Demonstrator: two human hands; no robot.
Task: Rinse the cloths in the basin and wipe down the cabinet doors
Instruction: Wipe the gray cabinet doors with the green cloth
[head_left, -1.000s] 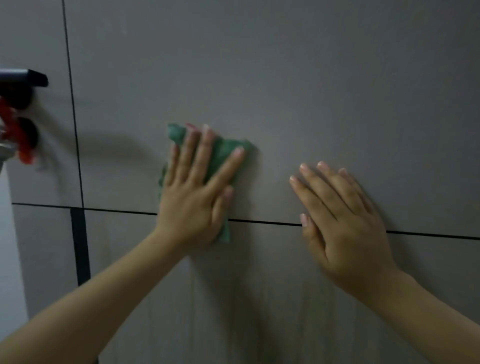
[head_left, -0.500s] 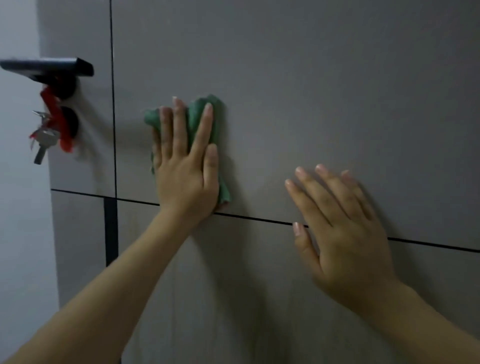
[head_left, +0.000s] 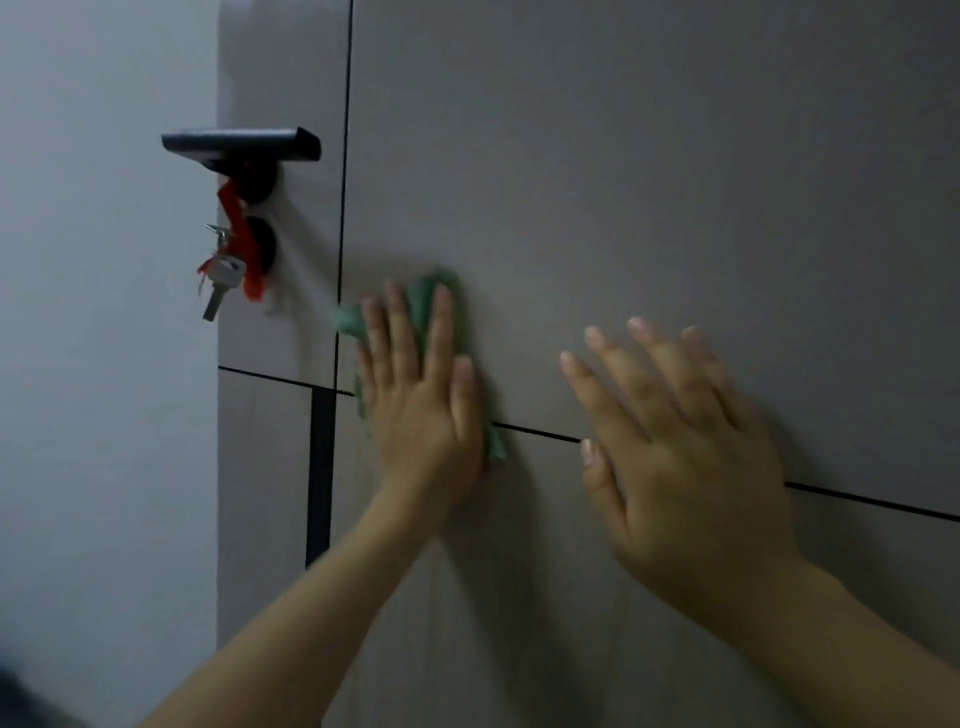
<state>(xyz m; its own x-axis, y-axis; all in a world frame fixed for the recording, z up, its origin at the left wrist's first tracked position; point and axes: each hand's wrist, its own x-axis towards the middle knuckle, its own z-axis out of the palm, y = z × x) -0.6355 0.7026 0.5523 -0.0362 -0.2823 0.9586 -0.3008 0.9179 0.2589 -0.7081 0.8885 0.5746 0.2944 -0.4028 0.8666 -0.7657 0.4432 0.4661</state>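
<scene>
- Head camera: my left hand (head_left: 421, 410) presses a green cloth (head_left: 431, 293) flat against the grey cabinet door (head_left: 649, 182), fingers straight and spread over it.
- Compared with half a second ago, that hand and cloth sit lower on the panel and closer to the vertical seam, with a corner of the cloth now reaching that seam.
- My right hand (head_left: 680, 452) lies flat on the same door, fingers straight and apart, holding nothing; it looks to be in much the same spot on the panel as before, across the horizontal seam.
- The two hands are apart, left one nearer the handle side.
- The view has swung left since the earlier frames, so the dark lever handle (head_left: 241, 145) and more of the pale wall (head_left: 104, 364) now show further into the picture.
- A red ribbon (head_left: 236, 210) hangs from the handle with a silver key (head_left: 222, 283) on it, beside two dark round plates.
- Most of the cloth is hidden under my palm; only its top edge, left corner and a bit by the heel of my hand show.
- Motion blur softens both hands and the cloth edges.
- Both forearms are cut off by the bottom edge, and a dark blurred shape sits in the bottom left corner that I cannot make out.
- No writing or brand is readable on the key, handle or door.
</scene>
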